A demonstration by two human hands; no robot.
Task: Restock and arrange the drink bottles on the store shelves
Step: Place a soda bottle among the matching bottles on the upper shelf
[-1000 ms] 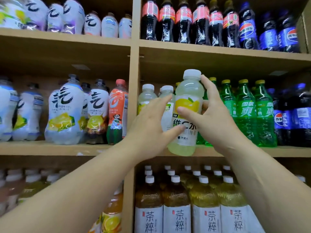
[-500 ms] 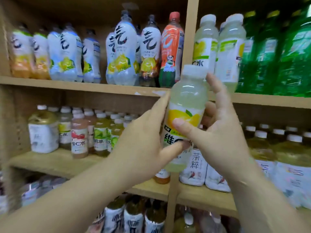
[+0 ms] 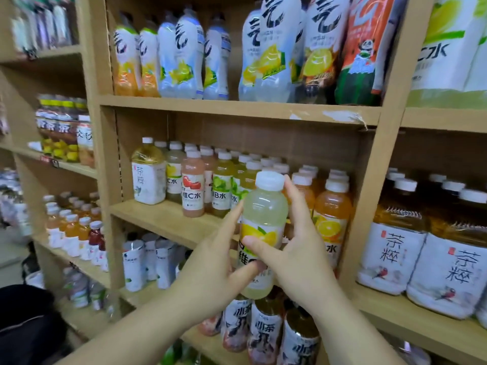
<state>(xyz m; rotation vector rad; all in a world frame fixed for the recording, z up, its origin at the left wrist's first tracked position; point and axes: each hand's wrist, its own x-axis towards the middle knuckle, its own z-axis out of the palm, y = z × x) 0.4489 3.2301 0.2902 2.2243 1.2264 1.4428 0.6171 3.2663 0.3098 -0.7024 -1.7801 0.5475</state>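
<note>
A pale lemon drink bottle [image 3: 264,214] with a white cap and a yellow lemon label is held upright in front of the middle shelf [image 3: 163,216]. My left hand [image 3: 216,262] grips its lower left side, thumb across the label. My right hand [image 3: 295,248] holds its right side, thumb on the label and fingers up near the cap. Behind it on that shelf stand rows of small vitamin drink bottles [image 3: 193,185] in pink, green and orange.
Tall white sparkling-water bottles [image 3: 266,48] fill the shelf above. Large tea bottles [image 3: 395,238] stand in the right bay, beyond a wooden upright [image 3: 369,180]. Dark tea bottles [image 3: 266,330] sit on the shelf below. More shelves of bottles run along the left.
The view has dropped and swung left; the bottle, held in both hands, has come down from the upper shelf to the level of the small vitamin drink row.
</note>
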